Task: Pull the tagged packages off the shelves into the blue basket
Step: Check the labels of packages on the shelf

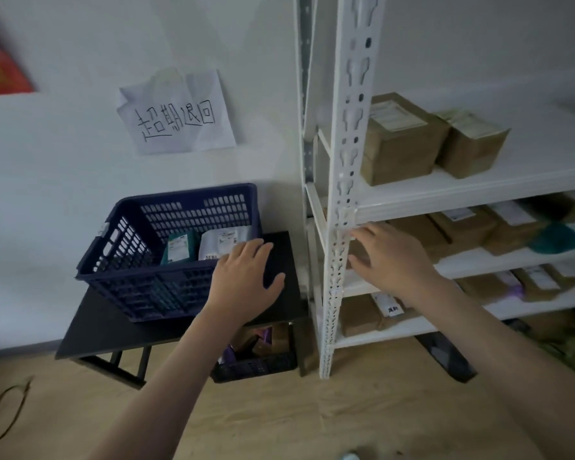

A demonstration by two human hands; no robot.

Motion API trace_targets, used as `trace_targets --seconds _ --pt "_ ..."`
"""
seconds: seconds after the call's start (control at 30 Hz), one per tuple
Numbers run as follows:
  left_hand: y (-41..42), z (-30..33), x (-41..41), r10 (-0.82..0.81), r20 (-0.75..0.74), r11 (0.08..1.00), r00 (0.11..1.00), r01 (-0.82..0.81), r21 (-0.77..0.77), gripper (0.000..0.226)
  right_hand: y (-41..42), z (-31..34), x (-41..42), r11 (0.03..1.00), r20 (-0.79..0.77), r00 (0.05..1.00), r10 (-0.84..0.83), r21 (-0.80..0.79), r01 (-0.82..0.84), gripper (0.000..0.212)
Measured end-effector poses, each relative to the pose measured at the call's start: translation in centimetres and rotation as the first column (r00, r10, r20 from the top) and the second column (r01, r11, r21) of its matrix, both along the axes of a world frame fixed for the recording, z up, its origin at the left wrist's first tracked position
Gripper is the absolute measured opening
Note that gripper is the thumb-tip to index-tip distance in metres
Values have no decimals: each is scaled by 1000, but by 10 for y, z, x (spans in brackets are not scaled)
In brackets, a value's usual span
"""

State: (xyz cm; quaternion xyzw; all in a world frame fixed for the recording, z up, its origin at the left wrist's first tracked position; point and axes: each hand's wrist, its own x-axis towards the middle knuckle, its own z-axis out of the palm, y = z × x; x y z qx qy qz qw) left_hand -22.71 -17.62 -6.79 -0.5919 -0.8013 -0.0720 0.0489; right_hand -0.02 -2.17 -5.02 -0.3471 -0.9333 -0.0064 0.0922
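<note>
Small cardboard boxes point(462, 234) with paper labels sit in rows on the white shelves point(478, 190), to the right of the upright post point(346, 194). Two larger boxes point(402, 137) stand on the shelf above; more lie on the two shelves below. They look light and stiff, with taped, fairly smooth sides, so a hold across opposite faces, or thumb on top and fingers beneath, should serve. A teal soft pouch point(558, 239) further right of the post would sag and needs pinching at an edge.

The right hand point(392, 257) reaches just past the post toward the nearest box, fingers spread and holding nothing. The left hand point(243, 277), also spread and empty, hovers left of the post over the near corner of the blue basket point(120, 234). The basket sits on a black counter point(113, 327) and holds two flat mailers point(219, 244). A handwritten note point(176, 111) hangs on the wall above it.
</note>
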Motion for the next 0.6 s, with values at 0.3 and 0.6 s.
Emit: trace_targets --seconds 0.3,0.6 --pt "95 7 101 -154 85 978 984 139 158 52 89 13 94 1000 5 1000 -17 16 17 45" --pt "219 26 254 -117 91 969 989 94 228 51 197 26 258 999 20 1000 -17 29 16 48"
